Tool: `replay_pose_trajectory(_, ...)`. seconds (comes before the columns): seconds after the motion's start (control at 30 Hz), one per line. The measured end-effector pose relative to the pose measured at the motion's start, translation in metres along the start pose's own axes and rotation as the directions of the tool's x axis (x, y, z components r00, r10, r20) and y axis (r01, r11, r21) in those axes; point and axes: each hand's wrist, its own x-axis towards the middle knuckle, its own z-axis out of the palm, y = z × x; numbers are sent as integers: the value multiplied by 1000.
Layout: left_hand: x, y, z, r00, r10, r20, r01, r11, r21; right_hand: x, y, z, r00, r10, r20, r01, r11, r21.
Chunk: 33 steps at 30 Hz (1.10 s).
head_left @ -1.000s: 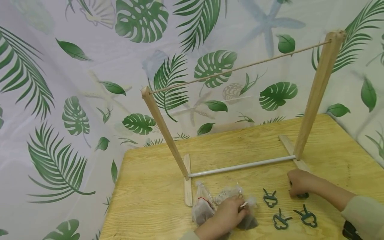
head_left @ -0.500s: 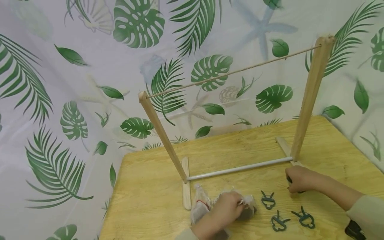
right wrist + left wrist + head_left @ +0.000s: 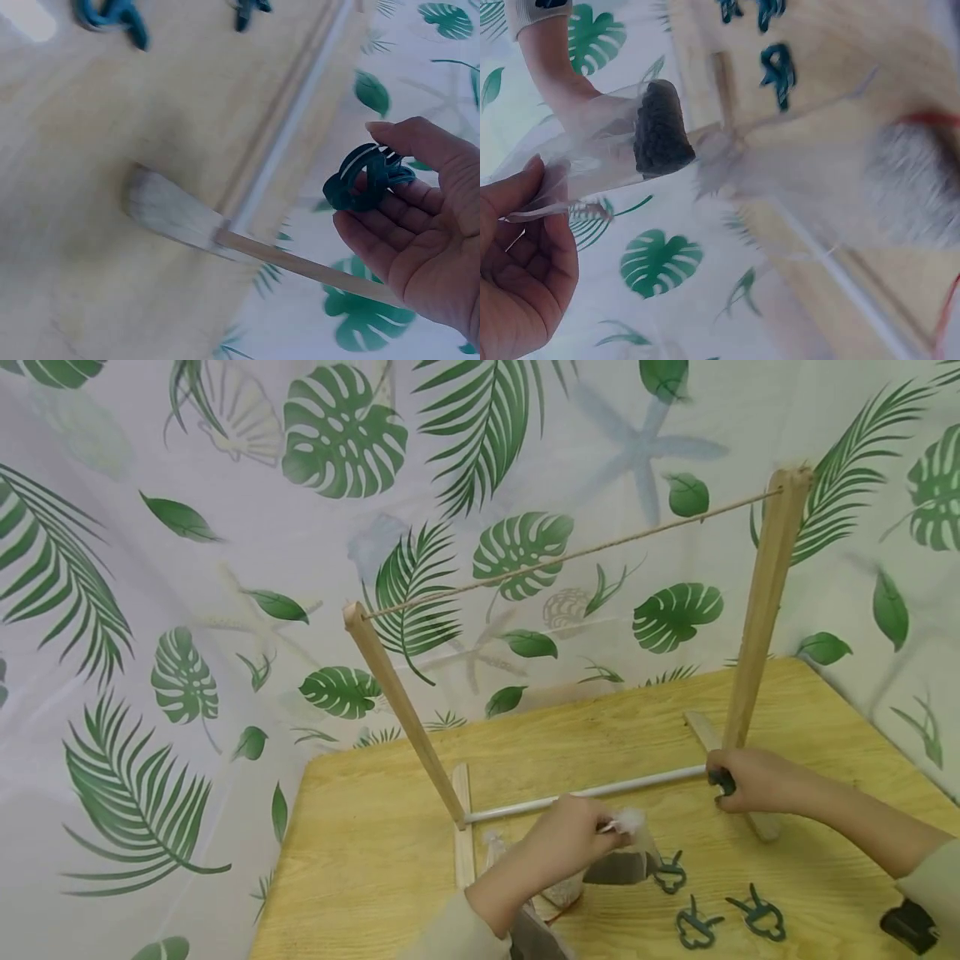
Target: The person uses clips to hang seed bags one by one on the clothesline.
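My left hand (image 3: 566, 839) pinches the gathered top of a clear plastic bag (image 3: 621, 867), which hangs over the table. Dark, lumpy contents (image 3: 661, 131) fill the bag's bottom end in the left wrist view. In my right hand (image 3: 761, 781), near the foot of the right post, is a dark green plastic clip (image 3: 367, 178), held between thumb and fingers. Three more such clips lie on the table: one clip (image 3: 670, 873) close by the hanging bag, another clip (image 3: 696, 927) nearer the front, and a third clip (image 3: 759, 920) to its right.
Behind the hands stands a wooden frame with a left post (image 3: 405, 718), a right post (image 3: 761, 618), a rope (image 3: 570, 557) between their tops and a white bar (image 3: 637, 785) low down. Another bag (image 3: 915, 184) with pale contents lies beneath the left arm. A black object (image 3: 907, 927) lies front right.
My left hand has lifted the bag with dark contents from beside the others. The right hand has picked a clip up from the table and moved up to the right post's foot.
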Motion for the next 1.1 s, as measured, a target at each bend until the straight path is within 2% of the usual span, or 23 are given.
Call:
replay_pose_trajectory(0.1, 5, 2, -17, 1000, -4, 28, 5, 999, -52, 1, -5, -14, 1000, -11, -24, 11, 1000, 9)
replay_pose_trajectory(0.23, 11, 2, -40, 995, 1, 97, 14, 987, -158, 2, -11, -34, 998, -46, -47, 44, 998, -36)
replay_pose_trajectory(0.37, 16, 3, -56, 993, 49, 104, -31, 985, -169, 1, -16, -53, 997, -48, -58, 45, 998, -52)
replay_pose_trajectory(0.47, 21, 5, -62, 997, 65, 49, -56, 984, -171, -2, -20, -64, 996, -30, -80, 28, 999, -24)
replay_pose_trajectory(0.57, 26, 8, -66, 998, 63, -16, -64, 973, -222, -5, -24, -75, 993, -18, -114, 18, 1000, 6)
replay_pose_trajectory(0.7, 36, 13, -73, 995, 36, -94, -64, 947, -316, -7, -32, -92, 987, -12, -158, 19, 999, 44)
replay_pose_trajectory(0.8, 45, 17, -81, 992, 32, -122, -73, 932, -354, -8, -38, -107, 985, 0, -171, 17, 995, 97)
replay_pose_trajectory(1.0, 61, 26, -101, 985, 32, -169, -80, 956, -281, -13, -46, -135, 979, -75, -188, 108, 978, 176)
replay_pose_trajectory(1.1, 67, 29, -108, 975, 35, -221, -98, 956, -277, -13, -50, -151, 980, -106, -169, 137, 972, 189)
